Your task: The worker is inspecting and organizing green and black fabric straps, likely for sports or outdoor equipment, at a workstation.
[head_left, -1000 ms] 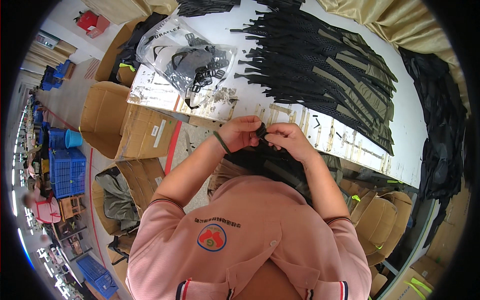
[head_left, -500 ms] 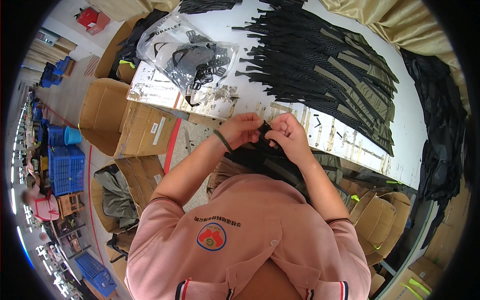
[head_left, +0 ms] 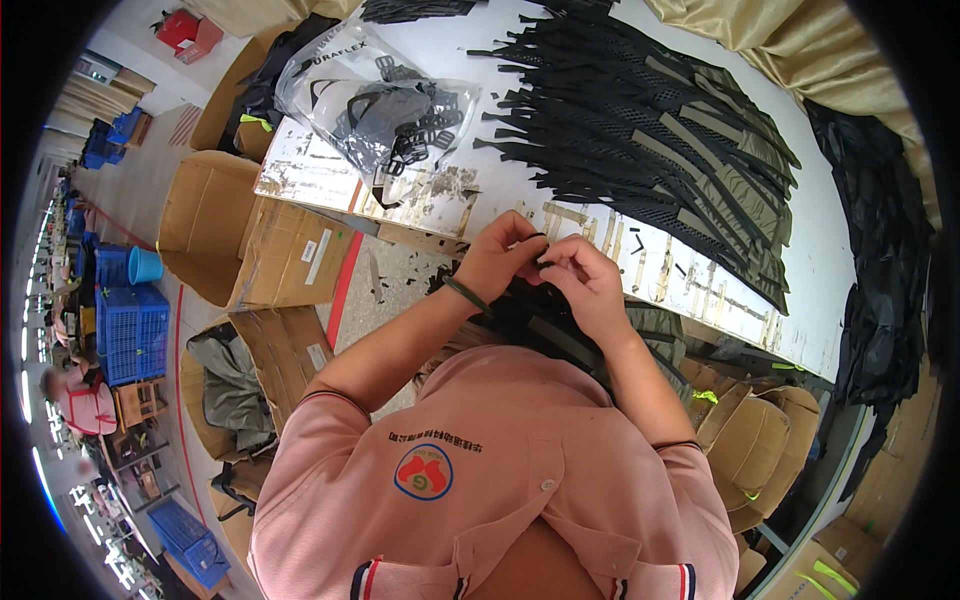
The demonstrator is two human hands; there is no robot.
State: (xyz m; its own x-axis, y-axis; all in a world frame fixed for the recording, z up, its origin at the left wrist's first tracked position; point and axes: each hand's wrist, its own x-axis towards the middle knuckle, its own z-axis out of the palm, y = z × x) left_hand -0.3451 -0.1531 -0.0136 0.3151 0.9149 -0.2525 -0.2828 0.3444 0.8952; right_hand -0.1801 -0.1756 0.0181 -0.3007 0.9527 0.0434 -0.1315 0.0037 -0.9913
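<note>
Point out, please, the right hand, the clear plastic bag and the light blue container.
Right hand [head_left: 592, 283], head view: middle of the hand.
Clear plastic bag [head_left: 352, 70], head view: bare plastic wall.
Light blue container [head_left: 147, 267], head view: middle of its wall.

We make out only slivers of the small black piece [head_left: 544, 265], since the left hand [head_left: 497, 258] and right hand [head_left: 590, 282] cover most of it. The far black pile [head_left: 415, 9] is cut off; the co-worker [head_left: 85, 402] at left looks blurred.

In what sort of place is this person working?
Probably a sewn-goods workshop: black-and-olive mesh straps heaped on a white worktable, a clear bag of black plastic buckles, and blue plastic crates.
</note>
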